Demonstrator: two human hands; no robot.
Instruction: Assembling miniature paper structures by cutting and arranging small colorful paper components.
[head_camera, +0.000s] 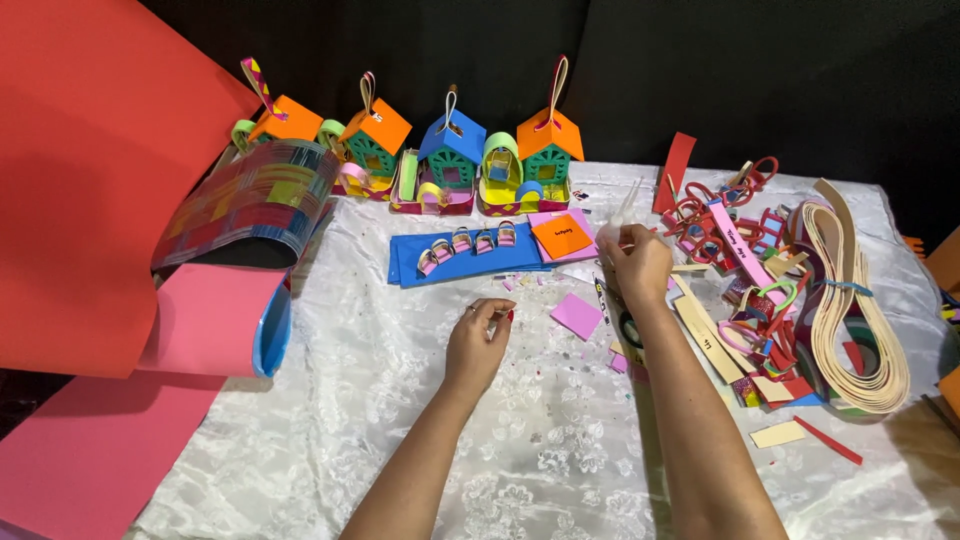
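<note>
My right hand (637, 262) is raised over the white cloth and grips a thin translucent white stick (625, 205) that points up and away. Just beyond it an orange square (561, 235) lies on a pink sheet. My left hand (478, 340) hovers low over the cloth with its fingertips drawn together. A red speck shows at the tips, and I cannot tell whether it is a held scrap. A small pink square (577, 315) lies between the hands. A blue foam sheet (470, 258) with several small paper loops lies ahead of the left hand.
Several small paper houses (452, 150) stand in a row at the back. A heap of coloured strips (745, 250) and a bundle of beige strips (850, 300) fill the right. Large red sheets (90, 180), a pink sheet (205, 320) and a patterned roll (250, 200) lie left.
</note>
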